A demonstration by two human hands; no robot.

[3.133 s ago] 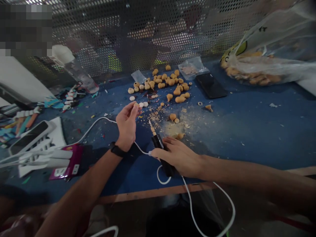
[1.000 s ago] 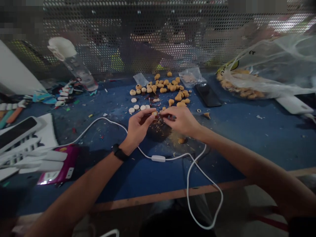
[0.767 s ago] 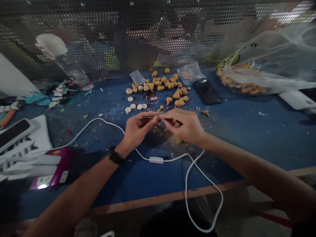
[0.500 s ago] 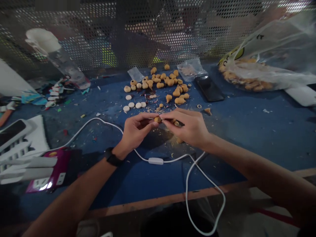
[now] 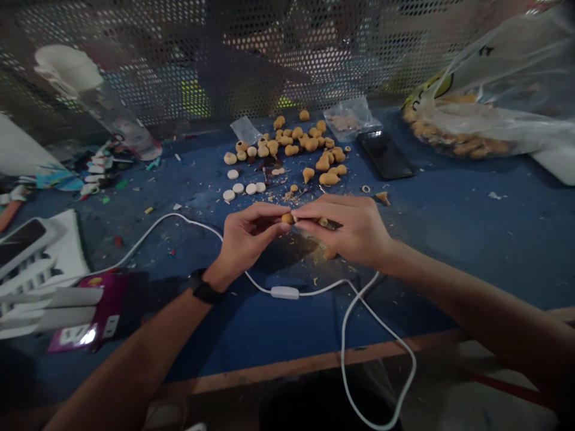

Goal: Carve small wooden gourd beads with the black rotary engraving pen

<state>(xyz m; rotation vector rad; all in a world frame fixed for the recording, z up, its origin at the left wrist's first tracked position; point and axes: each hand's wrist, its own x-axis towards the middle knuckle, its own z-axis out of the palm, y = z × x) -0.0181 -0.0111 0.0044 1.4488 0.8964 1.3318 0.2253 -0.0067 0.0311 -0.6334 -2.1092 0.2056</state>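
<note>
Over the blue workbench [image 5: 269, 335], left hand [image 5: 249, 242] and right hand [image 5: 345, 230] are closed, fingertips meeting to pinch a small tan wooden bead [image 5: 287, 218], held just above a white cable [image 5: 314, 288].

The right hand [image 5: 353, 230] hides most of a small dark object [image 5: 332, 224], the left hand [image 5: 249, 239] partly covers a small tan bead [image 5: 287, 218], and a clear plastic bag [image 5: 494, 78] runs off the right edge
</note>
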